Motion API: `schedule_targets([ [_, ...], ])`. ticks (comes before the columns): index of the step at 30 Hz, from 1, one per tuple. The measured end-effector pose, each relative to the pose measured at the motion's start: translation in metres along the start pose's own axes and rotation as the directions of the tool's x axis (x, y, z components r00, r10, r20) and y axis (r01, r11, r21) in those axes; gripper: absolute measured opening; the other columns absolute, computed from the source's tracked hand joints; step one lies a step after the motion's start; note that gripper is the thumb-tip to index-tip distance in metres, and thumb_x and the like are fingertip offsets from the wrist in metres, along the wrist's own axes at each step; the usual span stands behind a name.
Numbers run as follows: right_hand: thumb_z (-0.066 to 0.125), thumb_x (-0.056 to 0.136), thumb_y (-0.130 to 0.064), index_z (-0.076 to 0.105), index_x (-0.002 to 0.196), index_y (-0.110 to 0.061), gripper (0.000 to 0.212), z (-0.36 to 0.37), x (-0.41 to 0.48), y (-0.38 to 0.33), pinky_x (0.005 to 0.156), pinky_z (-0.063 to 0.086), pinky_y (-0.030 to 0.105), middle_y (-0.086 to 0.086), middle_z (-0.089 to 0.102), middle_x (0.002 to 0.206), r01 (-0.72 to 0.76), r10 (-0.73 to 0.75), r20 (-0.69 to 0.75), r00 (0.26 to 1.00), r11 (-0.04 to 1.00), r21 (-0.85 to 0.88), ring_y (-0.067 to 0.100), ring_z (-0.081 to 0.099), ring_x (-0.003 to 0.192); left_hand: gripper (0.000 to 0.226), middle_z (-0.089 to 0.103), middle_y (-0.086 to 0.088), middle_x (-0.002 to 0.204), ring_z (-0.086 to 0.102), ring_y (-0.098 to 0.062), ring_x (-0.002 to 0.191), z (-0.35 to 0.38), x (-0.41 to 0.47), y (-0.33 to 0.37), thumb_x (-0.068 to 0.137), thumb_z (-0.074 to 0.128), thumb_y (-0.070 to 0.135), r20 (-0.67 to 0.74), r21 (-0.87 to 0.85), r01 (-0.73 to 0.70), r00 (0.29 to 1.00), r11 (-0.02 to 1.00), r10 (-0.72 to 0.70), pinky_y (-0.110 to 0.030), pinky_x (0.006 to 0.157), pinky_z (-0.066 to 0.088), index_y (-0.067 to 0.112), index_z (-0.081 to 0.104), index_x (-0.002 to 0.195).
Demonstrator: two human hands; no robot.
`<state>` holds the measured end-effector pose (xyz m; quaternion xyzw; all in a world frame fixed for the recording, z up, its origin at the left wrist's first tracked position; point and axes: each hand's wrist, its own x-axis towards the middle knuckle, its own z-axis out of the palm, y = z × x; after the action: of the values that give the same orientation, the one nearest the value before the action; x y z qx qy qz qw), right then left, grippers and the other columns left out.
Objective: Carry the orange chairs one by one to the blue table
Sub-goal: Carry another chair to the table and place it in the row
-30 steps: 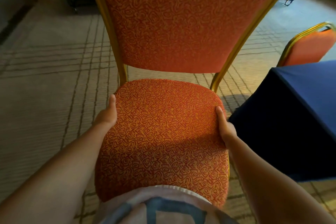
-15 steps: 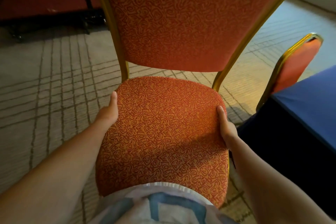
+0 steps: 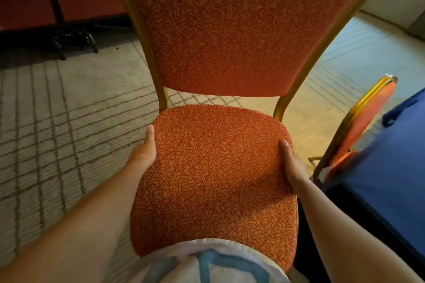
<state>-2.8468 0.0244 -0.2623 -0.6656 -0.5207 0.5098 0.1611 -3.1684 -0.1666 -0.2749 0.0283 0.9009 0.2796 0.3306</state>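
Orange chair (image 3: 213,167), swirl-patterned fabric, gold frame, left hand (image 3: 143,154) and right hand (image 3: 293,167) clasped around its seat edges.

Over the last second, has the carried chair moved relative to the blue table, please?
Yes: the carried chair has advanced alongside the blue table, closer to the parked orange chair.

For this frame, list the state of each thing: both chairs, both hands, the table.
Held chair: upright, gripped at both seat sides, legs out of view.
Left hand: grips the seat's left edge.
Right hand: grips the seat's right edge.
Second chair: tucked at the table, untouched.
Table: draped in blue cloth.
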Motion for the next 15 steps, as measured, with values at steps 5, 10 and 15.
schedule_targets([
  [5,0.044,0.058,-0.096,0.052,0.137,-0.005,0.121,-0.021,0.086,-0.073,0.104,0.039,0.040,0.016,0.055,0.136,0.002,-0.003,0.067,0.998,1.000,0.019,0.036,0.052,0.123,0.121,0.047,-0.023,0.140,0.045,-0.037,0.128,0.033,0.036,0.090,0.066,-0.001,0.092,0.012,-0.060,0.018,1.000,0.998,-0.017,-0.047,0.108,0.031,0.007,0.050,0.136],
  [10,0.043,0.064,-0.093,0.050,0.139,-0.004,0.117,-0.042,0.149,-0.106,0.111,0.035,0.046,0.017,0.053,0.139,-0.017,0.014,0.039,0.999,0.997,0.078,0.036,0.049,0.127,0.127,0.049,-0.024,0.138,0.047,-0.038,0.127,0.058,0.066,0.186,0.060,-0.005,0.094,0.000,0.019,-0.059,0.998,0.998,0.059,-0.047,0.107,0.032,0.007,0.052,0.134],
  [15,0.040,0.067,-0.092,0.048,0.140,-0.006,0.112,-0.061,0.208,-0.130,0.109,0.035,0.046,0.018,0.052,0.139,-0.056,0.058,-0.008,0.998,0.987,0.149,0.037,0.049,0.126,0.122,0.050,-0.025,0.136,0.048,-0.038,0.124,0.098,0.092,0.280,0.067,-0.002,0.091,0.015,0.119,-0.108,0.994,0.987,0.107,-0.047,0.104,0.034,0.003,0.053,0.132],
])
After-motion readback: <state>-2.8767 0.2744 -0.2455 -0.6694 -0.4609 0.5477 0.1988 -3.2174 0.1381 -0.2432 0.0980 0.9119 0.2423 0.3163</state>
